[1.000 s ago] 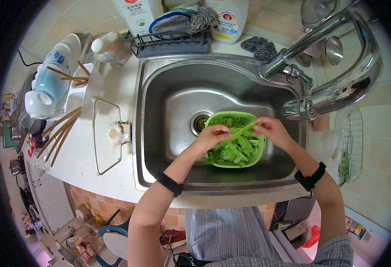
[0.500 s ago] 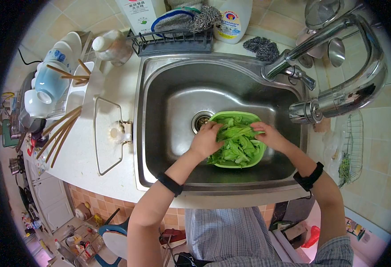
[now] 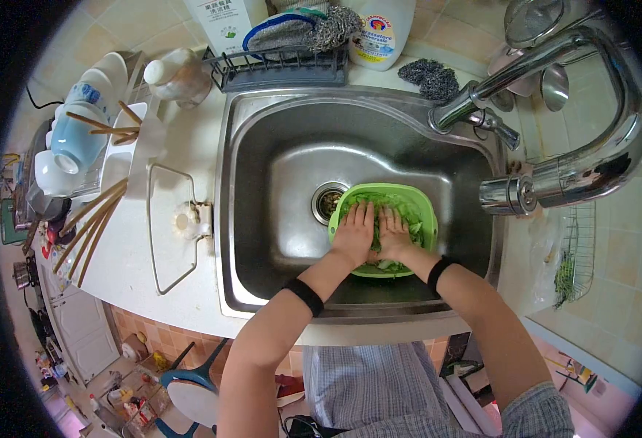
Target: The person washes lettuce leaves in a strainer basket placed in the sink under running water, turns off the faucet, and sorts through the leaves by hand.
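1. Right now, the left hand (image 3: 354, 232) and right hand (image 3: 396, 235) lie palms down on the green leaves (image 3: 413, 207), fingers straight and gripping nothing that shows; what the palms cover is hidden.
2. The leaves sit inside the green basin (image 3: 433, 225), which stands in the sink (image 3: 284, 171). Too hard a press could bruise or tear them, since they look thin and tender.
3. Both hands bear down side by side. If the weight leaned to one edge, the basin could tip or skid on the smooth steel.
4. The drain (image 3: 329, 202) is just beside the basin's left edge, with bits of debris in it. Leaves pushed over that rim could land there and get dirty or clog it.
5. A black band (image 3: 305, 296) circles the left wrist, another the right. Reaching deeper could wet the right one, as it lies near the rim; whether the basin holds water, I cannot tell.
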